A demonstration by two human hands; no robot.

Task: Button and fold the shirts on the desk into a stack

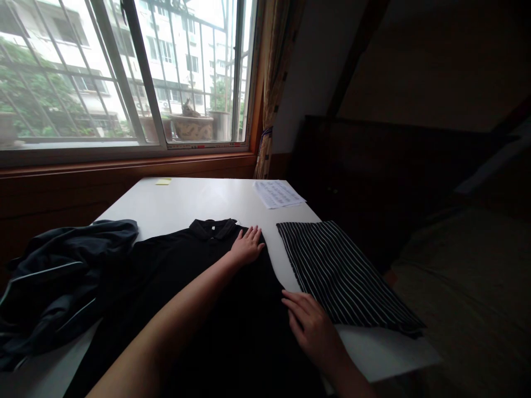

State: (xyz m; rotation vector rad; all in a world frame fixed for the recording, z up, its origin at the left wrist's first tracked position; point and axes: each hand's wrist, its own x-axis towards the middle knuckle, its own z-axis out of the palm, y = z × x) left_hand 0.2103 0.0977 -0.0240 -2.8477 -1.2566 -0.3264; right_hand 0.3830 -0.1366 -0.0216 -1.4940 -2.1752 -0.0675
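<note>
A black polo shirt [240, 320] lies spread on the white table, its collar toward the window. My left hand [248, 245] rests flat on the shirt's right shoulder area, fingers stretched out and slightly spread. At the shirt's right edge, lower down, my right hand [311, 323] touches the cloth with its fingers extended; its thumb is partly hidden. Neither hand appears to grip the fabric. The shirt's lower part is dark and runs out of view at the bottom.
A black-and-white striped folded cloth [344, 276] lies at the right. Crumpled dark clothing [62, 282] is heaped at the left. Printed sheets [279, 193] and a yellow note [163, 181] sit near the far edge of the white table [207, 196]. Beyond stands a barred window [194, 72].
</note>
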